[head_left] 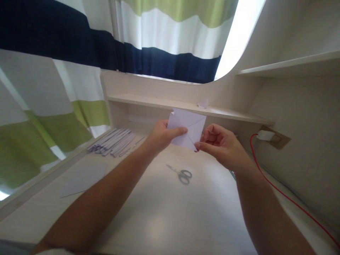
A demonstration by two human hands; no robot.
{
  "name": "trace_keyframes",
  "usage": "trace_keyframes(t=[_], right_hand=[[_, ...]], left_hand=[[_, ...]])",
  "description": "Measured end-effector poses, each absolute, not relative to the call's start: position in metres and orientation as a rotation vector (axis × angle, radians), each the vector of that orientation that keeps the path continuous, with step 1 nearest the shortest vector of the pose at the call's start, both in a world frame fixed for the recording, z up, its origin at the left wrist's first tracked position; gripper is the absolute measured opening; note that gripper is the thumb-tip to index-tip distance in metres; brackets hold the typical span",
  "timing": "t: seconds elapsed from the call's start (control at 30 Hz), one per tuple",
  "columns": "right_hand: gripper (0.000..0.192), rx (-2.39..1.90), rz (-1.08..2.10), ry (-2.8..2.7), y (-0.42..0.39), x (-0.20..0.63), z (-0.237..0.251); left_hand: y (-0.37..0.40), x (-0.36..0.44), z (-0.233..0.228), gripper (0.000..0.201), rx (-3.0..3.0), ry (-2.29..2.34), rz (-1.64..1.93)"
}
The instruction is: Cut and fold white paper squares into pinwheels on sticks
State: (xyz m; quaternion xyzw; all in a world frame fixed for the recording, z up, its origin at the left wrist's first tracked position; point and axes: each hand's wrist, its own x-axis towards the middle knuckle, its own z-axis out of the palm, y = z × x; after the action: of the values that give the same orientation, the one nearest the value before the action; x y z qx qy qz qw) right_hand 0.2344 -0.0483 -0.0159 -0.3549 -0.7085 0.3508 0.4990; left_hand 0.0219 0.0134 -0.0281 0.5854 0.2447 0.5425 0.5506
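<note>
A small folded sheet of white paper [195, 122] is held up above the desk, with crease lines crossing its face. My left hand [166, 134] grips it from the left, thumb flat across the front and the other fingers hidden behind. At the paper's lower right corner, my right hand [219, 145] pinches the tip between thumb and finger. Below the hands, grey-handled scissors [182, 174] lie on the desk, blades pointing to the upper left.
Several folded paper strips [114, 141] lie in a row at the left. A flat paper sheet [83, 179] rests nearer me. On the back shelf [159, 102] sits a small folded paper piece [203, 103]. A red cable [281, 193] runs from a white plug [265, 135] down the right side.
</note>
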Motion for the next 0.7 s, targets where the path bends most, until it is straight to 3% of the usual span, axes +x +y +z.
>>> trace_keyframes(t=[0.7], right_hand=[[0.032, -0.872, 0.862, -1.725, -0.0488, 0.2361, -0.0162]], left_hand=[[0.0129, 0.0239, -0.0275, 0.03, 1.389, 0.625, 1.291]])
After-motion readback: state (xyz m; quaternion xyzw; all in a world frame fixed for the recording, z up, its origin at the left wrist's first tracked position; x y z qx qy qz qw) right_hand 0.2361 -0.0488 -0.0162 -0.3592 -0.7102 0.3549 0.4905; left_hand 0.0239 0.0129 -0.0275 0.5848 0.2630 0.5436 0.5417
